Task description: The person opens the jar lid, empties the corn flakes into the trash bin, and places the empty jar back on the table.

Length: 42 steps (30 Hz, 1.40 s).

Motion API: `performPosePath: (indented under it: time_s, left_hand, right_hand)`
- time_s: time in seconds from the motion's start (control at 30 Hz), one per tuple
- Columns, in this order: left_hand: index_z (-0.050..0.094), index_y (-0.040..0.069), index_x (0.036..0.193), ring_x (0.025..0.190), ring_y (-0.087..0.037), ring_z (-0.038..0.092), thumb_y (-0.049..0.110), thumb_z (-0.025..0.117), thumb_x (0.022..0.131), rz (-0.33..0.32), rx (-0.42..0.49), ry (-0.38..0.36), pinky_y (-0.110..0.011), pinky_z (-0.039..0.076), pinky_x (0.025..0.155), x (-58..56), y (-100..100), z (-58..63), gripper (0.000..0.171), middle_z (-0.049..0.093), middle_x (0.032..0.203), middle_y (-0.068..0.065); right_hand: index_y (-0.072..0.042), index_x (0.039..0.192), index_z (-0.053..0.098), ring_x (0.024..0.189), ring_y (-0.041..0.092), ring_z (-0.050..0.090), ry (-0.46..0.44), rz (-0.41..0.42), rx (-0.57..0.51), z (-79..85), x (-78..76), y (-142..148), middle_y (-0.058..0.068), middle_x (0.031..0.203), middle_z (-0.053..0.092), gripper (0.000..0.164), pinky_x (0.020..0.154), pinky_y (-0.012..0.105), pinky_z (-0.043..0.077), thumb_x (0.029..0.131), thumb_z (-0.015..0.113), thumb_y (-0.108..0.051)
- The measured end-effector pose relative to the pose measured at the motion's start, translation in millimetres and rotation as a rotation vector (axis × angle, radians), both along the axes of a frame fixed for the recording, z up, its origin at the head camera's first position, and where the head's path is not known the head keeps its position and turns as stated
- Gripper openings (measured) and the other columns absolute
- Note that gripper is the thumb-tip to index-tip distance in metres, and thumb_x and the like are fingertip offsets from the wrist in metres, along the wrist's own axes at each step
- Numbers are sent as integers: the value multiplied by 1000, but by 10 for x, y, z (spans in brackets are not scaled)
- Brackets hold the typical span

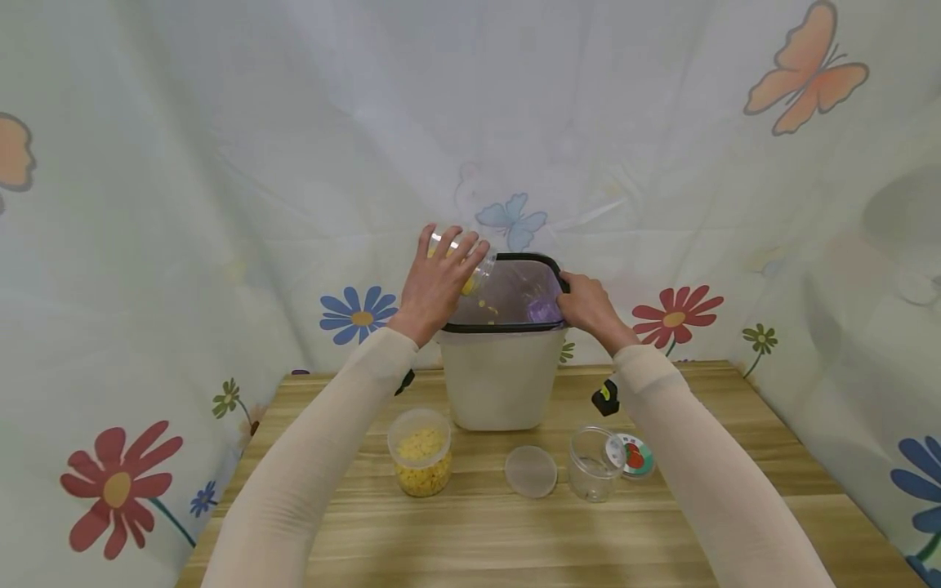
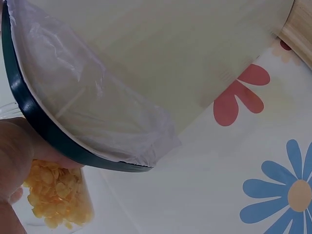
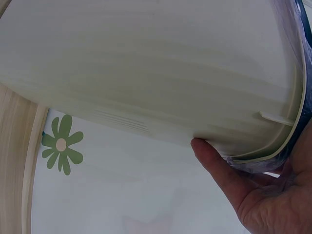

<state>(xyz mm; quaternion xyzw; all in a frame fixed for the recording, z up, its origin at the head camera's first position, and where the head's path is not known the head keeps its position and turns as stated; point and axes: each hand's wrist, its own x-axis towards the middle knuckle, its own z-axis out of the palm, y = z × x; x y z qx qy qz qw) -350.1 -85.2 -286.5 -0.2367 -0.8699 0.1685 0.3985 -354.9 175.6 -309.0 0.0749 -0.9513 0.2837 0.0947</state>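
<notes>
I see left hand (image 1: 439, 282) gripping jar (image 1: 483, 266) beneath its fingers, long axis and mouth toward four o'clock, right hand (image 1: 589, 304) gripping bin (image 1: 503, 380)

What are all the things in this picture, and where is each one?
Tabletop: 1, brown wood-grain, underneath
Curtain: 1, white, patterned, behind
Trash bin: 1, cream, black-rimmed, tabletop's far side
Bin liner: 1, purple, inside bin
Tilted jar: 1, clear, at bin mouth
Flake jar: 1, clear, near left
Flakes: uncounted, yellow, both jars and bin mouth
Empty jar: 1, clear, near right
Round lid: 1, translucent, left of empty jar
Printed disc: 1, red-green-white, behind empty jar
Dark objects: 2, black, unidentifiable, either side of bin
Left hand: 1, gripping tilted jar
Right hand: 1, gripping bin rim
Sleeves: 2, cream, both arms
</notes>
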Motion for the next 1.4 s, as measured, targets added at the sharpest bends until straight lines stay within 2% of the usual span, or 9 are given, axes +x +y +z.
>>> performPosePath:
  time_s: [0.13,0.33,0.47,0.6,0.83,1.13,1.4]
  left_hand:
    - [31,28,151,144,-27,29,17,72,84,16,-17,-4,-55,15,121,0,3,0,79,37,154,0]
    - [32,28,150,144,-26,30,17,72,85,5,-19,5,-55,16,121,-3,0,-13,78,38,153,0]
    - [33,28,150,144,-26,30,16,72,86,-2,-21,14,-55,16,121,-6,-1,-18,76,39,153,0]
    - [33,28,150,144,-26,29,16,71,87,-3,-23,19,-55,15,121,-5,0,-16,74,39,153,0]
    - [33,28,149,144,-27,29,15,70,88,-2,-37,22,-55,15,121,-6,-5,-14,73,38,153,-1]
    - [33,27,148,144,-27,28,14,71,87,-10,-70,39,-55,15,121,3,-4,1,74,37,151,-2]
    - [31,27,150,146,-27,26,13,73,84,1,-108,33,-56,12,122,3,-1,4,80,35,153,-1]
  right_hand:
    - [-2,152,31,106,36,49,-1,-1,5,-2,-18,-4,28,152,38,61,89,46,41,93,38,-13]
    - [-1,152,32,119,38,49,2,6,0,9,-4,-1,28,151,38,61,94,48,41,92,39,-13]
    - [-1,151,34,121,39,50,7,9,7,16,5,1,30,150,39,62,93,49,41,91,39,-14]
    - [-1,152,32,125,40,48,2,7,-6,15,12,-3,28,151,38,61,98,49,41,92,39,-13]
    - [-1,152,31,126,38,47,-2,0,6,12,9,-5,27,153,37,61,98,49,40,93,38,-13]
    - [0,152,31,134,42,44,2,4,9,14,0,-3,28,152,37,61,104,52,40,92,38,-12]
    - [0,152,31,136,42,41,1,4,9,14,5,-3,28,152,37,61,106,52,39,92,38,-12]
